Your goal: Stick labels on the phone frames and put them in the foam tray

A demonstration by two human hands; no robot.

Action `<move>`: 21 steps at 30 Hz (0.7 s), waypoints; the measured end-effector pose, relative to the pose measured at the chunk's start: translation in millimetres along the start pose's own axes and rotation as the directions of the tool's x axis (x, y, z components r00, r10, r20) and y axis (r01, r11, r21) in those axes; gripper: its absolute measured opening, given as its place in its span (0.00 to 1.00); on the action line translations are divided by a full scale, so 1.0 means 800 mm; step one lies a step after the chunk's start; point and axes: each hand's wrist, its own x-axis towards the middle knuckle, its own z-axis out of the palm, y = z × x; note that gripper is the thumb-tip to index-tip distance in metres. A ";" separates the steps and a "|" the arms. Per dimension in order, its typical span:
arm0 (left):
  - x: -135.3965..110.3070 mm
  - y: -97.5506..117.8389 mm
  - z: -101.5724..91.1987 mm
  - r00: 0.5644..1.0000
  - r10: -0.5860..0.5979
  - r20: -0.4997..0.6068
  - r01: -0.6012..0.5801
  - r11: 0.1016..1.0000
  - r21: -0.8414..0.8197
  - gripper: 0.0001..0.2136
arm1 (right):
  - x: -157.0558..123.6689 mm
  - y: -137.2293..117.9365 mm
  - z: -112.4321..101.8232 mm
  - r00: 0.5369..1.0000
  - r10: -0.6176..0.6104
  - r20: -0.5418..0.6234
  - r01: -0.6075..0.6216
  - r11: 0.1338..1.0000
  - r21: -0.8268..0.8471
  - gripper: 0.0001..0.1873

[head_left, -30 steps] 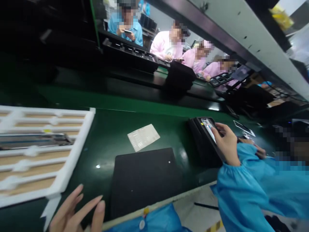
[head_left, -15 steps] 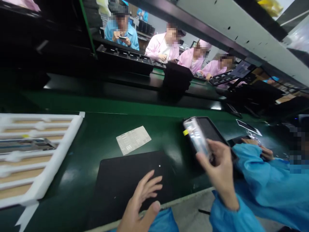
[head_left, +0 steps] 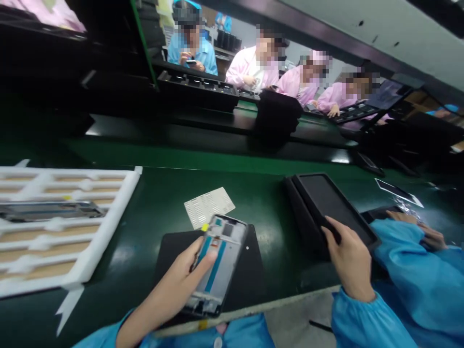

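Observation:
My left hand [head_left: 181, 278] is closed on a phone middle frame [head_left: 217, 261], silver-grey with a teal strip and a small yellow tab at its top corner. It holds the frame tilted just above a black mat [head_left: 250, 270] at the bench's near edge. My right hand [head_left: 350, 258] rests on the near rim of a stack of black trays [head_left: 326, 198] to the right, its fingers curled over the rim. Both arms wear blue sleeves.
A white foam rack [head_left: 90, 251] holding one metal frame [head_left: 50, 210] lies at the left. A printed label sheet [head_left: 209, 206] lies on the green belt [head_left: 261, 203]. A co-worker's hand [head_left: 416, 227] in a blue sleeve works at the far right. People in pink and blue sit across the line.
The phone frame has passed from my right hand to my left, which now holds it over the mat. My right hand has gone back to the black trays.

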 end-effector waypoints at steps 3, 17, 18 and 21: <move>0.026 0.017 -0.019 0.964 0.103 0.244 -0.141 0.979 0.146 0.17 | 0.006 -0.009 -0.014 0.992 0.003 -0.127 -0.008 0.999 -0.035 0.22; 0.051 -0.015 -0.038 0.902 0.312 0.298 -0.414 0.817 0.400 0.17 | 0.155 -0.276 0.201 0.846 -0.520 0.120 0.367 0.730 0.577 0.14; 0.053 -0.017 -0.040 0.910 0.293 0.294 -0.397 0.819 0.413 0.17 | 0.145 -0.278 0.202 0.813 -0.563 0.151 0.373 0.702 0.607 0.12; 0.055 -0.024 -0.043 0.942 0.226 0.250 -0.323 0.816 0.479 0.16 | 0.122 -0.263 0.195 0.704 -0.658 0.265 0.350 0.647 0.678 0.08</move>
